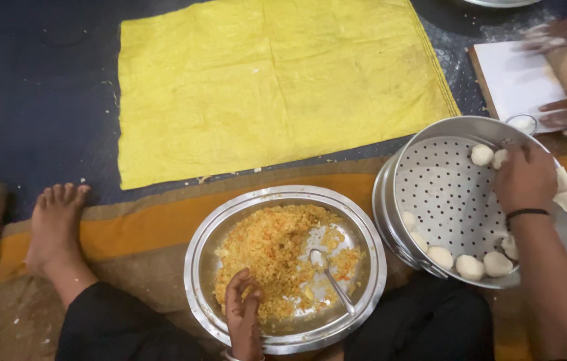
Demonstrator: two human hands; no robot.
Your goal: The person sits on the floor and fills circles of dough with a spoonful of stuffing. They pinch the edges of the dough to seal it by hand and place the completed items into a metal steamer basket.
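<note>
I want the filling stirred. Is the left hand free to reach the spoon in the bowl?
Probably yes. The left hand rests in the filling at the bowl's near rim, and the spoon lies just beside it, uncovered, with nothing between them.

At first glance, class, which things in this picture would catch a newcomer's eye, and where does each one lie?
The big yellow cloth spread flat across the top middle stands out first. Below it, a round steel plate holds orange crumbly filling with a spoon, and the left hand dips its fingers into it. To the right, the right hand rests in a perforated steel steamer tray ringed with white dough balls.
</note>
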